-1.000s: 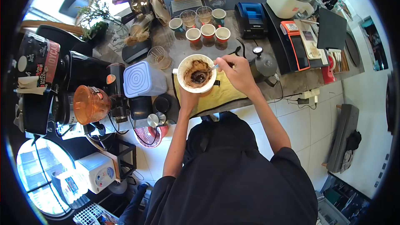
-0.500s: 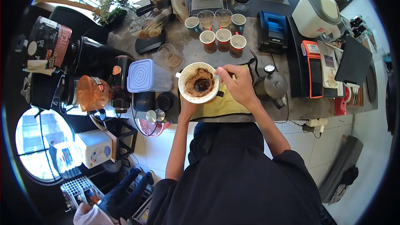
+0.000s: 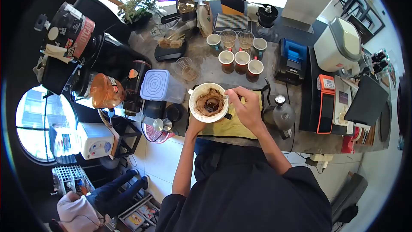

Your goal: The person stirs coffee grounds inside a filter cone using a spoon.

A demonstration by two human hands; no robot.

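My left hand (image 3: 198,126) is closed around the near underside of a white coffee dripper (image 3: 192,106), partly hidden by it. Inside sits a paper filter smeared with wet brown coffee grounds (image 3: 212,104), with a dark pool in the middle. At the dripper's right rim, my right hand (image 3: 247,106) pinches a thin, light-coloured handle, apparently a spoon (image 3: 226,97); its lower end is hard to make out. Beneath both hands a yellow cloth (image 3: 234,132) with a dark border lies on the counter.
Several cups (image 3: 241,58) and glasses stand beyond the dripper. A glass (image 3: 186,69) and a lidded plastic container (image 3: 155,85) are at left. On the right stand a grey kettle-like vessel (image 3: 283,116) and a printer (image 3: 292,62). Another person (image 3: 79,210) is at lower left.
My head view has shifted, so the counter and its things sit lower in the picture. Both hands keep their grip, and the right fingers stay at the dripper's rim.
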